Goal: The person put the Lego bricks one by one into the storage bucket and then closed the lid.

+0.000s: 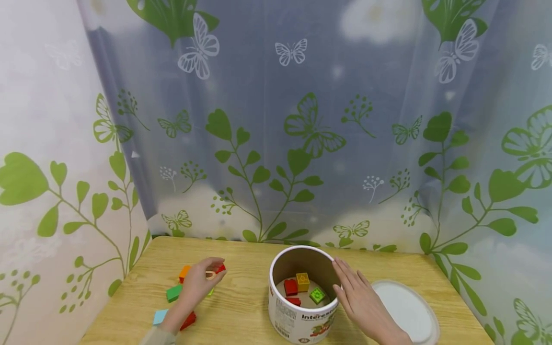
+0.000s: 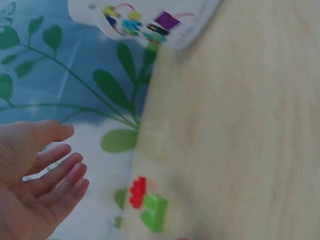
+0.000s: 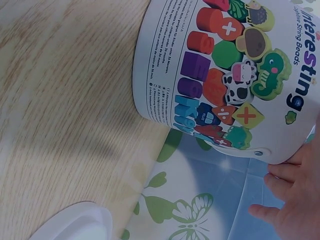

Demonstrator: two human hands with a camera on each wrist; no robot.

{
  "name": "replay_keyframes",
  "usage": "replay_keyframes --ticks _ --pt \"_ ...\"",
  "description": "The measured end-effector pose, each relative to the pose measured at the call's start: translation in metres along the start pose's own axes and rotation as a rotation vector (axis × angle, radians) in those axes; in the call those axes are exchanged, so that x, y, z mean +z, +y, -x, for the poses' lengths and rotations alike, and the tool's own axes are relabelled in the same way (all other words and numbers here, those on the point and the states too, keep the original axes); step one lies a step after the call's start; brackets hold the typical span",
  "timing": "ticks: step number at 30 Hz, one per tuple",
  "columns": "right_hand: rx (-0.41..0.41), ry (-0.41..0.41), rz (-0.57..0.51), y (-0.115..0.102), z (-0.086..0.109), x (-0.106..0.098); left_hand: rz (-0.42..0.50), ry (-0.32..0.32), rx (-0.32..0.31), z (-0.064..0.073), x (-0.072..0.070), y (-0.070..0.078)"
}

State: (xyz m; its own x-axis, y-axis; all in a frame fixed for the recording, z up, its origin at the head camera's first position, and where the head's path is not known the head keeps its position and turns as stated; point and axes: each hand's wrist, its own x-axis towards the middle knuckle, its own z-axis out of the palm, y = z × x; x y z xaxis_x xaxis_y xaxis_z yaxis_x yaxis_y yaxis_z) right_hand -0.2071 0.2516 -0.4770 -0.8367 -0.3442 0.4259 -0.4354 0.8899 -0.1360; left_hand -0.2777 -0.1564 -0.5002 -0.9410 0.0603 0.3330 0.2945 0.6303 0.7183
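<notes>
My left hand (image 1: 199,282) is above the left of the table, near a red toy brick (image 2: 137,192) and a light green toy brick (image 2: 155,212). In the left wrist view its loosely bent fingers (image 2: 60,182) hold nothing and stand apart from both bricks. In the head view the red brick shows between thumb and fingertips. My right hand (image 1: 360,299) lies with straight fingers against the right rim of a white round tub (image 1: 282,316), printed "Interesting". Inside the tub are a yellow brick (image 1: 303,281), a lime green brick (image 1: 317,295) and red bricks (image 1: 291,287).
Around my left forearm lie an orange brick (image 1: 184,273), a green brick (image 1: 174,293), a light blue brick (image 1: 160,317) and a dark red brick (image 1: 188,321). A white round lid (image 1: 407,309) lies right of the tub. A printed curtain (image 1: 258,143) hangs behind the wooden table (image 1: 241,268).
</notes>
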Motion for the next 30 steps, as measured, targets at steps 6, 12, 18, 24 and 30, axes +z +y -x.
replay_keyframes --ticks 6,12,18,24,30 --pt "-0.011 0.018 0.003 0.000 -0.001 0.001 -0.085 -0.086 -0.067 0.011 -0.001 -0.021" --pt "-0.001 0.008 0.000 0.001 -0.001 0.001 -0.169 -0.113 -0.080 0.014 -0.002 -0.033" --pt "-0.004 0.004 0.008 0.002 0.000 0.002 -0.247 -0.140 -0.105 0.013 -0.001 -0.042" --pt "-0.010 0.008 0.015 0.003 0.000 0.003 -0.271 -0.138 -0.149 0.013 0.002 -0.047" --pt "-0.009 0.010 0.012 0.004 0.000 0.002 -0.254 -0.122 -0.150 0.011 0.005 -0.050"
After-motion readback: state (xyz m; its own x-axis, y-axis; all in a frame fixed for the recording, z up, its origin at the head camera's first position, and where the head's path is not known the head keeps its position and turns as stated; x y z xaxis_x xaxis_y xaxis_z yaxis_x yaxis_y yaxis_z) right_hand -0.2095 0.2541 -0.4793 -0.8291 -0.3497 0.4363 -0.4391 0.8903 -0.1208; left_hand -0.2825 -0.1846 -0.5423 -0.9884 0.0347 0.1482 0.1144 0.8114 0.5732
